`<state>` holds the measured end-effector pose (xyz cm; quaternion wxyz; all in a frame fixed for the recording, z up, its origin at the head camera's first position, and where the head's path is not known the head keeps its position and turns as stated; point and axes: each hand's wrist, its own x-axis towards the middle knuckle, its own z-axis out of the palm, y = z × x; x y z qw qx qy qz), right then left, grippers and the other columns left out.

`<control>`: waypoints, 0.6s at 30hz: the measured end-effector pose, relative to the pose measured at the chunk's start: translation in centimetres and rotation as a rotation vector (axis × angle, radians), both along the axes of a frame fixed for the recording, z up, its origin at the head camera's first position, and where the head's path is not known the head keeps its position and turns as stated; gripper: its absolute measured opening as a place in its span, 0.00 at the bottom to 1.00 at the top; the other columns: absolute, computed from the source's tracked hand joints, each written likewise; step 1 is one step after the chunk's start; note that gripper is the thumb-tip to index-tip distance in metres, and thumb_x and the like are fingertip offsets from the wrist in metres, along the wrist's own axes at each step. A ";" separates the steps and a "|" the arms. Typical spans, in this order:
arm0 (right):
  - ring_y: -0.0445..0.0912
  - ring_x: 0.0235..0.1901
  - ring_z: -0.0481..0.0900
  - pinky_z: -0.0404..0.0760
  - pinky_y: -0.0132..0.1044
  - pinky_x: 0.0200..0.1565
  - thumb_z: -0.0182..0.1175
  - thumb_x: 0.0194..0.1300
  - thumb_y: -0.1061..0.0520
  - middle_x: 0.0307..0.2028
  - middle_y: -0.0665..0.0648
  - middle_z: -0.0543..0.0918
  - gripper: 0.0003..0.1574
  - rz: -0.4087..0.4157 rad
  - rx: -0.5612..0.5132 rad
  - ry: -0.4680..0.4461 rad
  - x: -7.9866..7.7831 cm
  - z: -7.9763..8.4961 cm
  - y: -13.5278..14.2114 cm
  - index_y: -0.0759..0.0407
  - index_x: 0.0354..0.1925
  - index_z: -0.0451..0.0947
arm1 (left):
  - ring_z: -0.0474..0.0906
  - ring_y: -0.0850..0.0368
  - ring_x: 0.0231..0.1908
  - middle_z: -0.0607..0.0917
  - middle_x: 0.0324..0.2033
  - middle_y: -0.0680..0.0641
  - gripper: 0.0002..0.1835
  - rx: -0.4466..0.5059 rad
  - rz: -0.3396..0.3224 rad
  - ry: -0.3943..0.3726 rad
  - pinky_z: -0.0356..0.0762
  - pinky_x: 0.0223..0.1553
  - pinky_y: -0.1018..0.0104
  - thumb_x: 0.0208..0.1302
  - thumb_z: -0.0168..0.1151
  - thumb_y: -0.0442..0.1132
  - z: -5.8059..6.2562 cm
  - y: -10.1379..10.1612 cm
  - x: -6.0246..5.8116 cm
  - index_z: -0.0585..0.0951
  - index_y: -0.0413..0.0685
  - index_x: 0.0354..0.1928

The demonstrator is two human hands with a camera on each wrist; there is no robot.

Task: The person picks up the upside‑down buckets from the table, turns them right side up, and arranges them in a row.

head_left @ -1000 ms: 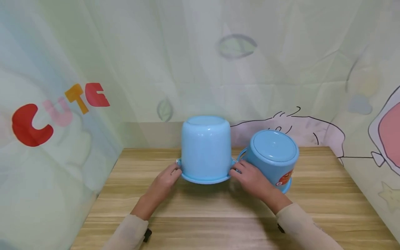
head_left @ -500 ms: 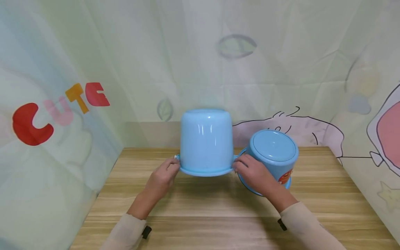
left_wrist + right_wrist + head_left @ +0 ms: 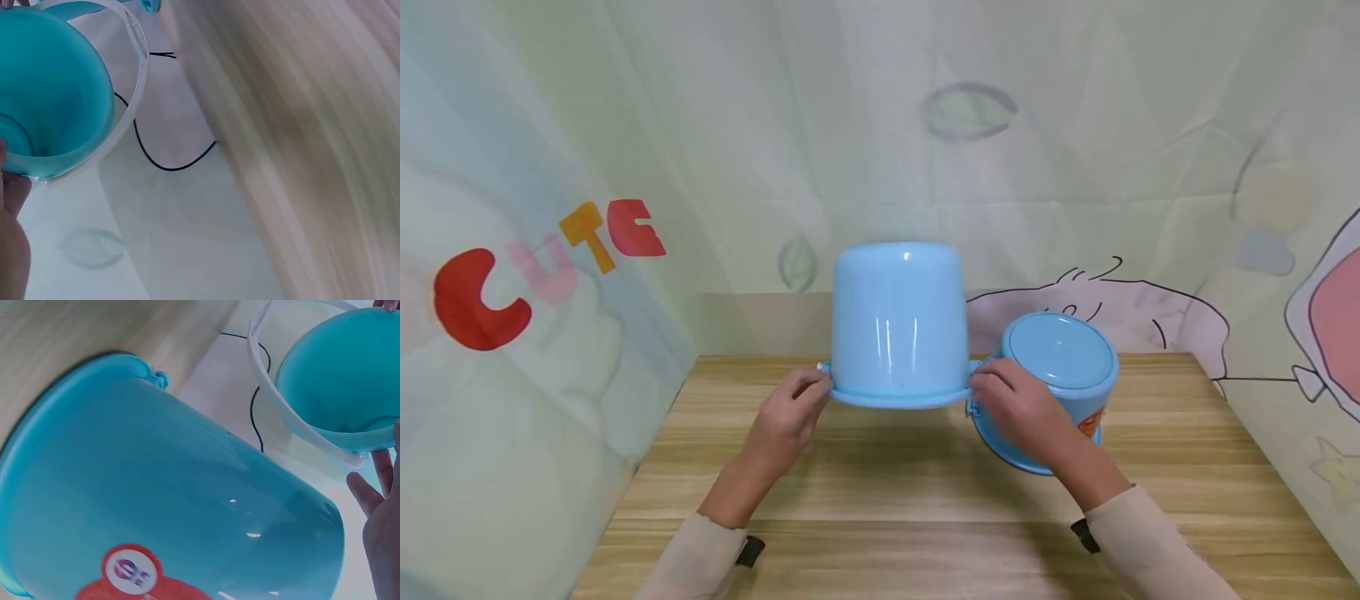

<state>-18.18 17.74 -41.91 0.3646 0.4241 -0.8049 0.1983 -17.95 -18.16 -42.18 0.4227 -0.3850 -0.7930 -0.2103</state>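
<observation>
A light blue plastic bucket (image 3: 898,325) hangs upside down above the wooden table, base up. My left hand (image 3: 786,421) pinches its rim at the left handle lug, and my right hand (image 3: 1018,408) grips the rim on the opposite side. Both wrist views look into its hollow inside (image 3: 56,81), where a white bail handle (image 3: 269,387) arcs beside the rim. A second blue bucket (image 3: 1060,350) stands upside down on the table at the right, partly hidden behind my right hand. Its red sticker (image 3: 134,572) with a round white logo shows in the right wrist view.
The wooden table (image 3: 850,550) runs back to a printed curtain (image 3: 880,142) with leaf shapes and a line-drawn figure. More curtain closes in the left side, with coloured letters (image 3: 482,300), and the right side.
Both hands have lifted the overturned bucket off the table, raising it steadily and tipping its base away from view. The second bucket has stayed in place.
</observation>
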 end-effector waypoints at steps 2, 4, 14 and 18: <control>0.50 0.45 0.83 0.88 0.44 0.46 0.47 0.81 0.47 0.44 0.58 0.83 0.23 -0.001 -0.012 0.001 0.1 0.4 0.1 0.64 0.47 0.81 | 0.87 0.48 0.37 0.83 0.39 0.40 0.14 0.022 -0.015 0.012 0.88 0.40 0.59 0.79 0.52 0.39 0.4 0.2 0.1 0.84 0.36 0.43; 0.50 0.45 0.83 0.88 0.45 0.45 0.45 0.82 0.46 0.45 0.59 0.83 0.25 -0.008 -0.016 0.003 0.3 0.8 0.1 0.64 0.47 0.80 | 0.87 0.48 0.37 0.83 0.39 0.40 0.13 0.044 -0.025 0.018 0.88 0.39 0.60 0.78 0.53 0.39 0.8 0.4 0.2 0.84 0.36 0.44; 0.52 0.44 0.82 0.88 0.46 0.46 0.46 0.82 0.49 0.44 0.61 0.82 0.23 0.004 -0.016 -0.017 0.8 3.0 0.8 0.66 0.48 0.79 | 0.88 0.47 0.35 0.84 0.37 0.39 0.11 0.130 -0.055 0.116 0.87 0.34 0.63 0.75 0.60 0.38 2.5 1.1 0.5 0.86 0.36 0.45; 0.53 0.43 0.83 0.89 0.48 0.44 0.46 0.81 0.48 0.44 0.62 0.82 0.23 -0.009 -0.032 -0.003 0.9 3.8 0.9 0.66 0.49 0.78 | 0.86 0.49 0.32 0.85 0.37 0.39 0.11 0.150 -0.056 0.147 0.84 0.30 0.64 0.74 0.62 0.36 3.3 1.5 0.6 0.87 0.36 0.47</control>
